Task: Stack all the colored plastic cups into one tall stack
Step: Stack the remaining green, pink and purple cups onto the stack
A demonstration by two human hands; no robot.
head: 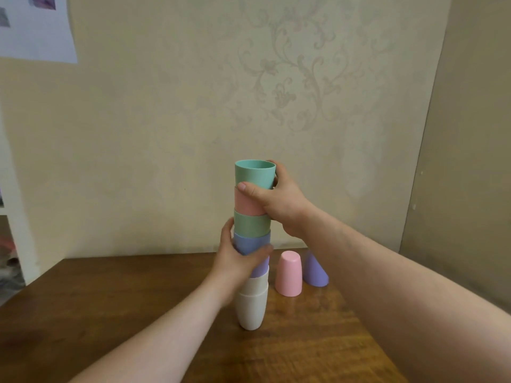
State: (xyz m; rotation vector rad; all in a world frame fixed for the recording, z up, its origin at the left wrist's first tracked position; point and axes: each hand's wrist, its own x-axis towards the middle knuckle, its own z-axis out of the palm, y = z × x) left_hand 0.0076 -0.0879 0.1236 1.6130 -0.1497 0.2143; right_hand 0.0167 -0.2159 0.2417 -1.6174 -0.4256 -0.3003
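Observation:
A tall stack of nested cups [252, 225] stands upright on the wooden table [110, 313]. From the top it runs teal [254, 174], pink, green, blue, purple, then two white cups [252, 308] at the base. My right hand [279, 203] grips the stack near the top, thumb across the join of the teal and pink cups. My left hand [237, 258] wraps the blue and purple cups in the middle. To the right, a pink cup [289, 273] stands upside down, and a purple cup [315, 270] stands behind it, partly hidden by my right forearm.
The table's back edge meets a beige patterned wall [276, 92] just behind the stack. A second wall closes in at the right. At the far left stand a white shelf frame [16, 217] and a sheet of paper pinned to the wall.

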